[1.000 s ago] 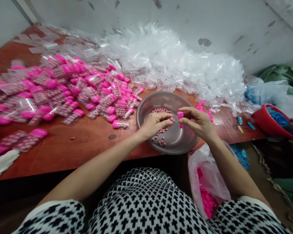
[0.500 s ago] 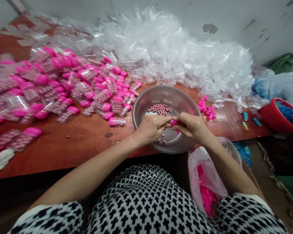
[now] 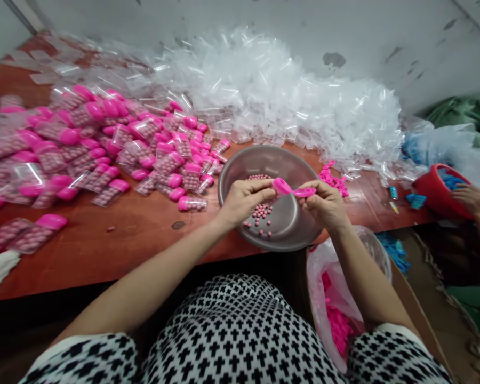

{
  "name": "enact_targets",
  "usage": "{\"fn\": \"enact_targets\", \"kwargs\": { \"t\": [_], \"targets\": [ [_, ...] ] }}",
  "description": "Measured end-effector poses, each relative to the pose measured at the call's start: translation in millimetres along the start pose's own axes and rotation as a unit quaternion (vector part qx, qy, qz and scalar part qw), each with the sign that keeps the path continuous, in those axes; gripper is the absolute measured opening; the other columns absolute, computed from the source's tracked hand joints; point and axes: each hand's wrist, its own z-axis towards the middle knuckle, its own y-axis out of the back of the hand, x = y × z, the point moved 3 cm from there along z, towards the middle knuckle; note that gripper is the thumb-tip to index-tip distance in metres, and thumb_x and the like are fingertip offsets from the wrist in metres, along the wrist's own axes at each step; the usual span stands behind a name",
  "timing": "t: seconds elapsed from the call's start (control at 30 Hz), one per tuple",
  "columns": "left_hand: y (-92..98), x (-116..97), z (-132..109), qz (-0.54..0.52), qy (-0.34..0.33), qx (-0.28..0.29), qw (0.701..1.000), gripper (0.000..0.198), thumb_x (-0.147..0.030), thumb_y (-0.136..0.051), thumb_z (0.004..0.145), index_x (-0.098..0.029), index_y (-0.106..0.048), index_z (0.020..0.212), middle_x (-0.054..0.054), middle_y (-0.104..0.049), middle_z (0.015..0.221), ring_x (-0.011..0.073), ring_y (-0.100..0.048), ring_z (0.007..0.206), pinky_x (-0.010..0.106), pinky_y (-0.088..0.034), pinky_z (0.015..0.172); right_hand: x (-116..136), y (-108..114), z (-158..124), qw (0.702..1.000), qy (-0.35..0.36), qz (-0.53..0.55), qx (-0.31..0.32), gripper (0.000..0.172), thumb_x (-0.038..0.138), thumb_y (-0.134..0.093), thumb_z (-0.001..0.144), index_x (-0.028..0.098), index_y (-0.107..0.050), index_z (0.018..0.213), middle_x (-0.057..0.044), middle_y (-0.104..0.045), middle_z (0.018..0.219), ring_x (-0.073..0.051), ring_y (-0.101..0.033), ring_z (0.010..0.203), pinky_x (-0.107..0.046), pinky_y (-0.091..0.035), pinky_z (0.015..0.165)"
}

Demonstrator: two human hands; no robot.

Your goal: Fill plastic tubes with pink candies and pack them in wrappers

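Note:
Over a grey bowl (image 3: 292,234), both my hands hold a bright pink plastic cap (image 3: 283,187) whose two lobes join at a narrow middle. My left hand (image 3: 245,201) pinches its left lobe between thumb and fingers. The right lobe sits in the closed fingers of my right hand (image 3: 325,205). Small pink balls (image 3: 261,211) lie in the left part of the bowl, partly hidden by my left hand. Just right of the bowl, more pink caps (image 3: 333,180) rest on the reddish table.
Clear containers with pink lids (image 3: 84,144), filled with balls, are heaped at left. Clear empty containers (image 3: 264,90) pile up along the wall. A plastic bag (image 3: 324,272) with pink pieces hangs below the table edge. At right, another person's hand (image 3: 470,198) reaches to a red bowl (image 3: 432,186).
The pink cap, earlier mostly hidden between my fingers, now shows stretched out between my hands, which have moved slightly apart. Another person's hand has come to the red bowl.

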Motion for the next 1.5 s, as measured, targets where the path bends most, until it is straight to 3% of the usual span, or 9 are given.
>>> {"fn": "enact_targets", "kwargs": {
  "t": [0.17, 0.3, 0.6, 0.77, 0.9, 0.97, 1.13, 1.3, 1.5],
  "targets": [
    [0.7, 0, -3, 0.156, -0.103, 0.010, 0.982, 0.019, -0.028, -0.075, 0.076, -0.025, -0.080, 0.094, 0.006, -0.077, 0.101, 0.0238, -0.069, 0.100, 0.039, -0.053, 0.095, 3, -21, 11, 0.987, -0.117, 0.064, 0.091, 0.046, 0.046, -0.088, 0.060, 0.020, -0.071, 0.093, -0.004, -0.071, 0.095, -0.015, -0.067, 0.078, -0.028, -0.060, 0.066],
    [3.6, 2, -4, 0.224, -0.140, -0.015, 0.964, 0.021, -0.022, -0.074, 0.077, -0.029, -0.080, 0.096, 0.006, -0.074, 0.109, 0.0237, -0.064, 0.112, 0.041, -0.049, 0.102, -4, -36, 9, 0.953, -0.220, 0.113, 0.176, 0.044, 0.046, -0.081, 0.066, 0.016, -0.071, 0.096, -0.007, -0.073, 0.086, -0.024, -0.071, 0.087, -0.045, -0.061, 0.082],
    [3.1, 1, -5, 0.216, -0.173, 0.004, 0.961, 0.021, -0.017, -0.069, 0.081, -0.027, -0.079, 0.096, 0.004, -0.076, 0.099, 0.0208, -0.066, 0.106, 0.037, -0.050, 0.099, -23, -49, 12, 0.952, -0.219, 0.202, 0.068, 0.028, 0.033, -0.078, 0.060, 0.016, -0.070, 0.081, -0.004, -0.073, 0.073, -0.024, -0.071, 0.081, -0.049, -0.058, 0.091],
    [4.7, -9, -5, 0.202, -0.150, 0.006, 0.968, 0.019, -0.027, -0.068, 0.083, -0.025, -0.079, 0.098, 0.005, -0.077, 0.104, 0.0224, -0.067, 0.106, 0.037, -0.050, 0.100, -15, -57, 15, 0.949, -0.231, 0.175, 0.121, 0.042, 0.045, -0.082, 0.064, 0.015, -0.070, 0.091, -0.007, -0.076, 0.085, -0.023, -0.072, 0.085, -0.044, -0.061, 0.086],
    [39.2, -32, 1, 0.210, -0.091, -0.056, 0.972, 0.029, -0.040, -0.064, 0.086, -0.022, -0.076, 0.106, 0.005, -0.075, 0.113, 0.0245, -0.068, 0.105, 0.038, -0.052, 0.098, 0, -38, 38, 0.968, -0.169, 0.122, 0.139, 0.056, 0.054, -0.084, 0.062, 0.019, -0.069, 0.103, -0.009, -0.073, 0.109, -0.022, -0.070, 0.093, -0.035, -0.063, 0.075],
    [71.9, -43, 9, 0.276, -0.097, -0.120, 0.949, 0.033, -0.045, -0.061, 0.088, -0.024, -0.075, 0.109, 0.003, -0.075, 0.114, 0.0260, -0.067, 0.106, 0.041, -0.052, 0.098, 4, -11, 63, 0.989, -0.112, 0.078, 0.064, 0.052, 0.053, -0.083, 0.065, 0.020, -0.068, 0.103, -0.008, -0.072, 0.109, -0.018, -0.070, 0.092, -0.028, -0.062, 0.072],
    [136.1, -36, 30, 0.587, -0.111, -0.183, 0.781, 0.052, -0.046, -0.052, 0.092, -0.018, -0.058, 0.136, 0.007, -0.058, 0.142, 0.0403, -0.039, 0.140, 0.059, -0.026, 0.117, -5, 63, 145, 0.976, -0.010, -0.183, -0.120, 0.029, 0.037, -0.074, 0.076, 0.016, -0.066, 0.095, -0.004, -0.069, 0.096, -0.011, -0.065, 0.078, -0.022, -0.057, 0.068],
    [142.8, 7, 39, 0.709, -0.008, -0.094, 0.699, 0.057, -0.045, -0.039, 0.096, -0.016, -0.048, 0.145, 0.015, -0.038, 0.156, 0.0413, -0.015, 0.150, 0.070, -0.002, 0.117, -34, 74, 223, 0.877, -0.101, -0.456, -0.112, 0.014, 0.021, -0.067, 0.078, 0.009, -0.068, 0.084, -0.009, -0.069, 0.081, -0.021, -0.067, 0.083, -0.033, -0.054, 0.080],
    [146.0, 27, 35, 0.747, 0.010, -0.082, 0.659, 0.057, -0.045, -0.031, 0.098, -0.024, -0.040, 0.151, 0.010, -0.030, 0.161, 0.0370, -0.010, 0.152, 0.068, 0.008, 0.115, -66, 59, 274, 0.895, -0.122, -0.419, -0.096, 0.018, 0.025, -0.070, 0.080, 0.011, -0.059, 0.079, 0.000, -0.054, 0.053, -0.016, -0.058, 0.055, -0.031, -0.050, 0.057]
  ]
}}
